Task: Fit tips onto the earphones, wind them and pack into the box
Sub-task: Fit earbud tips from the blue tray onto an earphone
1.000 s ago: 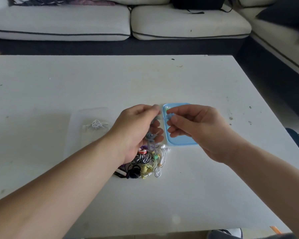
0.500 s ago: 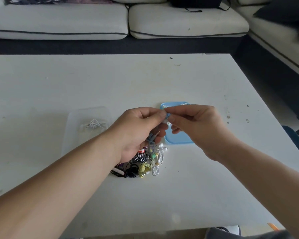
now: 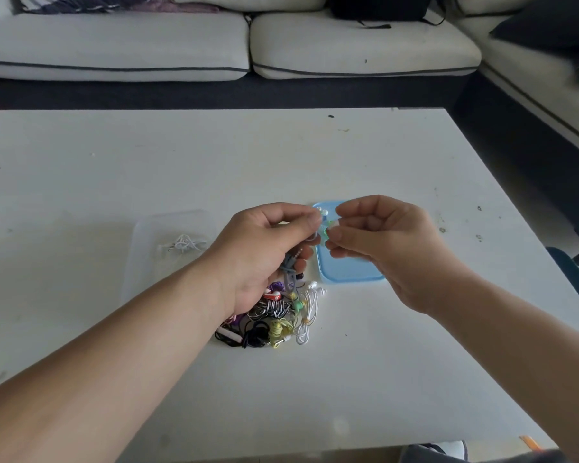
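Note:
My left hand (image 3: 268,248) grips a grey earphone cable (image 3: 287,269), its plug and loops hanging under the palm, and pinches an earbud near the thumb tip. My right hand (image 3: 381,242) pinches a small pale ear tip (image 3: 335,224) right beside that earbud, fingertips of both hands almost touching. Beneath them lies a blue lid (image 3: 348,269) with a few white tips (image 3: 324,212) at its far end. A clear plastic box (image 3: 168,248) at the left holds a wound white earphone (image 3: 183,243). A heap of tangled coloured earphones (image 3: 274,319) lies below my left hand.
The white table (image 3: 147,168) stretches wide around the work area, with its front edge close to me. A pale sofa (image 3: 214,45) runs along the far side. A dark chair edge (image 3: 572,279) shows at the right.
Both hands have stayed above the blue lid; the right hand's fingers have drawn slightly back from the left, now pinching the pale tip beside the earbud.

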Demonstrator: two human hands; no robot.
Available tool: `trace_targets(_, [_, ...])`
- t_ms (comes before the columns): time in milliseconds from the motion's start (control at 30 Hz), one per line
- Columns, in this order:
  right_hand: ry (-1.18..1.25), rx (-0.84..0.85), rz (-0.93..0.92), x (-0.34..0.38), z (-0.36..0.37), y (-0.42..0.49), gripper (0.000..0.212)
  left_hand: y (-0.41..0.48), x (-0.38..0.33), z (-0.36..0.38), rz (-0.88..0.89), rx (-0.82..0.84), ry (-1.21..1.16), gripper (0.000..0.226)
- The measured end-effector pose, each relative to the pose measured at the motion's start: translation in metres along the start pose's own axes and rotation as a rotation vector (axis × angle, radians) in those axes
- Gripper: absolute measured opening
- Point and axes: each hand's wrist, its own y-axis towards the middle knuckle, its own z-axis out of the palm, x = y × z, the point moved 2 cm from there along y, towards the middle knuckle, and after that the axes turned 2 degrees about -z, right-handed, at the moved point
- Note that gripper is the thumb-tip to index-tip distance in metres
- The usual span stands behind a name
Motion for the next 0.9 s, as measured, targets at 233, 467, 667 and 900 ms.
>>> trace_targets(233, [0.146, 0.062, 0.077, -0.0002, -0.0020, 0.0004, 0.017, -0.0001, -0.0006, 0.0015, 0.143, 0.003, 0.112, 0.014])
trace_targets(467, [0.133, 0.069, 0.075, -0.0005, -0.0018, -0.0002, 0.013, 0.0006, 0.0013, -0.0013, 0.233, -0.010, 0.254, 0.011])
trace_targets(667, [0.142, 0.075, 0.076, -0.0011, -0.0028, 0.0008, 0.015, 0.0003, 0.0017, -0.0027, 0.247, -0.030, 0.255, 0.010])
trace_targets(900, [0.171, 0.145, 0.092, -0.0022, -0.0036, 0.0020, 0.014, 0.0022, 0.0034, -0.0022, 0.235, 0.020, 0.252, 0.012])
